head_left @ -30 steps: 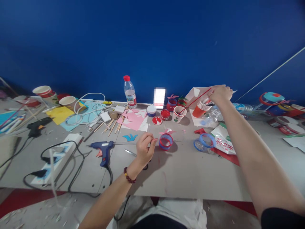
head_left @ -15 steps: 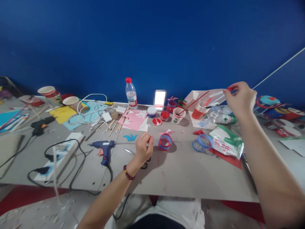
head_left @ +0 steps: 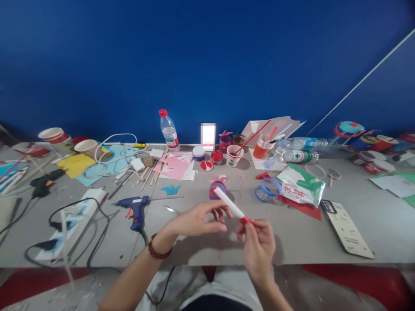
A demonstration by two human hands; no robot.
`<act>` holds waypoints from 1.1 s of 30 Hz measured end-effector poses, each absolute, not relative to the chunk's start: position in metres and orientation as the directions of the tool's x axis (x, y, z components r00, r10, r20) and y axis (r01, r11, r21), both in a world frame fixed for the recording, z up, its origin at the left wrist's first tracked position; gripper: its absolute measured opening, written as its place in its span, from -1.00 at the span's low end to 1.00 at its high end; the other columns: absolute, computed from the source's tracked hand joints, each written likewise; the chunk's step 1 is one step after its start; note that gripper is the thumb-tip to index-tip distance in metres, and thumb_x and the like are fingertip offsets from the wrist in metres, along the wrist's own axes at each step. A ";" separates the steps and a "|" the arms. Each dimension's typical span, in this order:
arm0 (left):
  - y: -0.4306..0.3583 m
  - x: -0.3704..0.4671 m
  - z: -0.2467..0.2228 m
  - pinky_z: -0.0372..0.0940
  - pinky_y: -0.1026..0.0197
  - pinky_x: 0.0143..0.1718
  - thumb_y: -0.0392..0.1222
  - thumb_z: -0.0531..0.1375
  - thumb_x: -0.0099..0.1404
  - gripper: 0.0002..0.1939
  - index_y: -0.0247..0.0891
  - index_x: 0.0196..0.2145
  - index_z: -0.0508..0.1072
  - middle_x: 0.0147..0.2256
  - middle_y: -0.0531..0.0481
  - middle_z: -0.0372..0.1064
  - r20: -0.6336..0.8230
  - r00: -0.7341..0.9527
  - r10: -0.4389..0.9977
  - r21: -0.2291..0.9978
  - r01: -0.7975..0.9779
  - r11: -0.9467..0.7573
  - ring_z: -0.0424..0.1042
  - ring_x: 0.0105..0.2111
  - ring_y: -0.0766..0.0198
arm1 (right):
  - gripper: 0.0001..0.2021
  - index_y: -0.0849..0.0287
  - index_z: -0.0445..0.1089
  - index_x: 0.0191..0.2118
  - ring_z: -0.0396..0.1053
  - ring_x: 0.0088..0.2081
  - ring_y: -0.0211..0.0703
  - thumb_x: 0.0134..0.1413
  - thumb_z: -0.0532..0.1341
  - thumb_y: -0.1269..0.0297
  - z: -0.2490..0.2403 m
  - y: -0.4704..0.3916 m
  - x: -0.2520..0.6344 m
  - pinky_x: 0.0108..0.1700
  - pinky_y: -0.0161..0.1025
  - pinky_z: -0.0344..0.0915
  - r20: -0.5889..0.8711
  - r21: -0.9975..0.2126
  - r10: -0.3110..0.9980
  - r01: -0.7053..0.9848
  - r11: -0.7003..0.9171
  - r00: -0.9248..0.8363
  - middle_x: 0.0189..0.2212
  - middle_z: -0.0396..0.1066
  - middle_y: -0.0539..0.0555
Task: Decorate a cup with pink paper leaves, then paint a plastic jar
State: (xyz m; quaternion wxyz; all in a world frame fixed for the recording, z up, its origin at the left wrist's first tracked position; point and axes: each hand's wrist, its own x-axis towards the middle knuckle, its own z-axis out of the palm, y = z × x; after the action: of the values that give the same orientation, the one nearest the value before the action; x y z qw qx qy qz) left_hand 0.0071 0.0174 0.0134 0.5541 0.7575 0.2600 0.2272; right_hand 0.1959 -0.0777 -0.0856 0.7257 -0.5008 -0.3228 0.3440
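Observation:
My right hand point(head_left: 259, 244) grips a white marker point(head_left: 231, 204) with red ends by its lower red end, the marker tilted up to the left. Just left of it, my left hand point(head_left: 197, 219) has its thumb and fingers apart, with nothing in it. Behind the marker's upper end stands a small blue and red ring-shaped cup point(head_left: 212, 191), partly hidden. A blue paper crown shape point(head_left: 171, 190) lies beyond my left hand, near a blue glue gun point(head_left: 136, 210). Scissors point(head_left: 170, 209) are partly covered by my left hand.
A power strip point(head_left: 76, 224) with black cords lies at the left. A water bottle point(head_left: 170, 133), paint jars point(head_left: 216, 157) and paper cups point(head_left: 262, 149) stand at the back. A phone point(head_left: 348, 229) and a green-white packet point(head_left: 301, 188) lie at the right.
My right hand has come from the pen cup at the back right to the front middle, bringing the marker. My left hand has lowered slightly and opened. The view has shifted a little.

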 end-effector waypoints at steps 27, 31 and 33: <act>-0.059 0.002 -0.027 0.17 0.17 -0.49 0.08 0.13 0.26 -0.69 -0.20 -0.23 0.25 -0.51 0.03 0.42 0.333 0.745 0.578 0.246 0.523 -0.816 0.43 -0.54 0.19 | -0.49 0.02 0.27 0.22 0.34 -0.56 -0.18 0.22 0.13 -0.05 -0.059 -0.108 0.176 -0.48 -0.26 0.33 -0.003 -0.995 0.972 -0.098 -0.027 -0.235 -0.52 0.41 -0.01; -0.057 -0.008 -0.029 0.08 0.14 -0.56 0.35 0.02 0.26 -0.50 -0.19 -0.34 0.27 -0.60 0.04 0.26 0.621 0.729 0.287 -0.024 0.384 -0.923 0.23 -0.63 0.24 | -0.52 0.03 0.31 0.20 0.39 -0.54 -0.16 0.17 0.21 0.11 -0.061 -0.117 0.172 -0.45 -0.23 0.38 0.157 -0.986 0.965 -0.088 0.142 -0.210 -0.48 0.47 0.04; -0.056 -0.009 -0.028 0.04 0.15 -0.59 0.37 -0.01 0.28 -0.48 -0.18 -0.37 0.28 -0.62 0.05 0.21 0.677 0.715 0.176 -0.122 0.345 -0.931 0.17 -0.64 0.26 | -0.55 -0.04 0.33 0.18 0.40 -0.56 -0.16 0.15 0.21 0.22 -0.058 -0.116 0.169 -0.46 -0.23 0.38 0.294 -0.956 0.938 -0.032 0.293 -0.186 -0.47 0.49 0.03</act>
State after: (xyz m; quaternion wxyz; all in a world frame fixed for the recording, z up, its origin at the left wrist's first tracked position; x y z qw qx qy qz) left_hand -0.0088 -0.0559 -0.0284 -0.1204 0.9181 0.1420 0.3499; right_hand 0.1691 -0.1161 -0.0579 0.5204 -0.3692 -0.6129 0.4660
